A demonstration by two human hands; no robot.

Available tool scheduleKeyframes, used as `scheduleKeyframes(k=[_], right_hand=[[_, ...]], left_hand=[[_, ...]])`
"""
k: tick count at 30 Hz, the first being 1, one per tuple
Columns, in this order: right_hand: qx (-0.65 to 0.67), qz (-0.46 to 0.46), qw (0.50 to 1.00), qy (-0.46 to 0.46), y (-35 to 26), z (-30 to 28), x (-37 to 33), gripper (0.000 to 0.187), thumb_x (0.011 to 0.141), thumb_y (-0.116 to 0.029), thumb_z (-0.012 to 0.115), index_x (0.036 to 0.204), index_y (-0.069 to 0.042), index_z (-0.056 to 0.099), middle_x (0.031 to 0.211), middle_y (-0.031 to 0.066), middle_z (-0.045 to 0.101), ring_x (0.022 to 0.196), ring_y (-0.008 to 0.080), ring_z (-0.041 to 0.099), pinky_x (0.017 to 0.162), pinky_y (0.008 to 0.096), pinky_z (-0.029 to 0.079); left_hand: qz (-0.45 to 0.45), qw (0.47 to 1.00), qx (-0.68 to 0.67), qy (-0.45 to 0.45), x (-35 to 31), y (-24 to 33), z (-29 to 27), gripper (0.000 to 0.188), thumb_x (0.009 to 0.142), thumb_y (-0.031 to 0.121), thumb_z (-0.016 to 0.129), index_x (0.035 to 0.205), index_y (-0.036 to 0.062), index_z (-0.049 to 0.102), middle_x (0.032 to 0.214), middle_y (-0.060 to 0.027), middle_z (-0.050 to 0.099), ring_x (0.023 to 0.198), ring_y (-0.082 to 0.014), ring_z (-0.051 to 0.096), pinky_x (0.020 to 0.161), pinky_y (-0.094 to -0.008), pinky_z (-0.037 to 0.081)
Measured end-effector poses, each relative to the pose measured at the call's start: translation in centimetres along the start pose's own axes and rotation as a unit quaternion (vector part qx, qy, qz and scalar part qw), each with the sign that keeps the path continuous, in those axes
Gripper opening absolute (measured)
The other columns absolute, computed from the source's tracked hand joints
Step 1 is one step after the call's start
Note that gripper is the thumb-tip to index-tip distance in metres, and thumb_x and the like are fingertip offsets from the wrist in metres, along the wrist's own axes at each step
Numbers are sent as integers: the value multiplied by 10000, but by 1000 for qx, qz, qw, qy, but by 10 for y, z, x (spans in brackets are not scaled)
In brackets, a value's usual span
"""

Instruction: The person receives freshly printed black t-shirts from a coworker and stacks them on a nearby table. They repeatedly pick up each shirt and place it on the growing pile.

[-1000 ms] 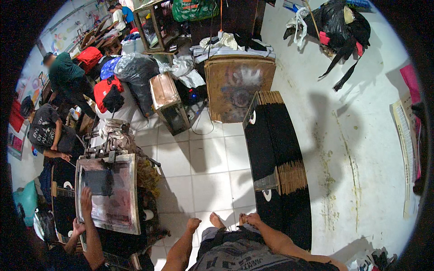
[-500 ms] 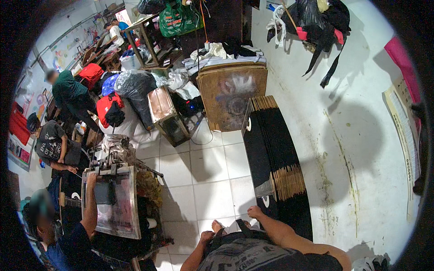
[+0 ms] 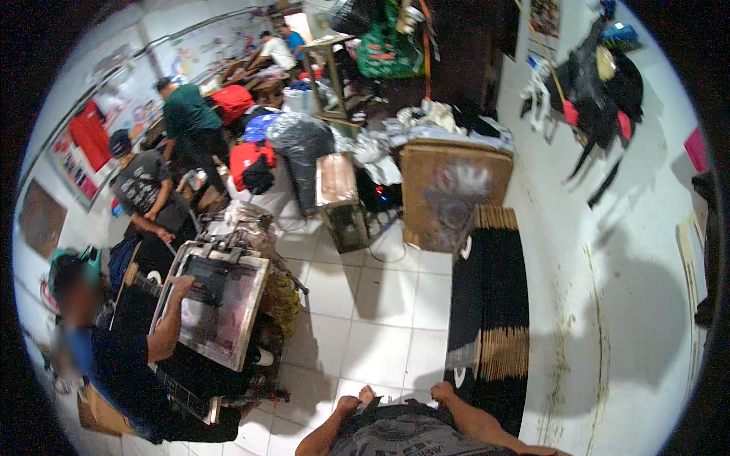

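Left hand (image 3: 347,404) by dark clothing (image 3: 403,432), right hand (image 3: 442,392) near stacked black panels (image 3: 498,292), pale tiled floor (image 3: 380,304)

Blurry pale lettering (image 3: 430,450) on a co-worker's dark shirt (image 3: 144,185) and the wearer's grey shirt (image 3: 403,437)

Palms of left hand (image 3: 348,403) and right hand (image 3: 442,391) are hidden, the shirt (image 3: 399,439) cropped below.

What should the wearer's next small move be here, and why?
Probably a short reach of the right hand toward the black fabric-covered boards: they are close beside it, while a co-worker's hand is over the screen-printing frame. Whether the right hand holds anything is unclear.
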State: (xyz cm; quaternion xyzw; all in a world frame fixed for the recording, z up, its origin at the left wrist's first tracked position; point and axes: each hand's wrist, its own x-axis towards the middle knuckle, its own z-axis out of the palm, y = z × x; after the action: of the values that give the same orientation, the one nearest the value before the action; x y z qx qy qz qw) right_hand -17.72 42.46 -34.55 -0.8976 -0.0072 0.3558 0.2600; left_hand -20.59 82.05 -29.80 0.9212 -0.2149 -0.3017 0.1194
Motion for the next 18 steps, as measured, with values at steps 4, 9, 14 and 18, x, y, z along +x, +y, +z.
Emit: scheduleKeyframes(k=[4, 9, 14, 18], right_hand=[[24, -5, 999, -26, 22, 17, 26, 309, 726, -303, 475, 712, -29, 618, 732, 130, 623, 653, 281, 604, 553, 412, 494], [86, -117, 989, -29, 77, 46, 68, 365, 765, -280, 443, 838, 61, 551, 745, 198, 585, 651, 335, 573, 550, 456, 464], [29, -319, 942, -99, 105, 64, 104, 403, 771, -283, 433, 898, 90, 517, 759, 220, 567, 653, 354, 560, 555, 471, 454], [161, -253, 948, -102, 80, 51, 83, 248, 672, -276, 549, 764, -60, 629, 690, 93, 619, 591, 246, 598, 527, 401, 479]], left_hand=[[-45, 998, -31, -31, 15, -12, 18, 308, 812, 313, 452, 845, 94, 666, 912, -93, 639, 852, -260, 607, 734, -360, 469], [-76, 993, -18, -92, 19, -16, 34, 282, 775, 296, 485, 946, 124, 630, 933, -85, 629, 867, -258, 603, 731, -385, 475], [-173, 975, -125, -59, 12, -10, 31, 407, 768, 409, 455, 827, 66, 665, 889, -115, 641, 835, -267, 614, 733, -367, 456], [-219, 953, -209, -6, 5, -8, 33, 391, 741, 388, 491, 864, 57, 657, 916, -123, 634, 855, -270, 606, 757, -344, 454]])
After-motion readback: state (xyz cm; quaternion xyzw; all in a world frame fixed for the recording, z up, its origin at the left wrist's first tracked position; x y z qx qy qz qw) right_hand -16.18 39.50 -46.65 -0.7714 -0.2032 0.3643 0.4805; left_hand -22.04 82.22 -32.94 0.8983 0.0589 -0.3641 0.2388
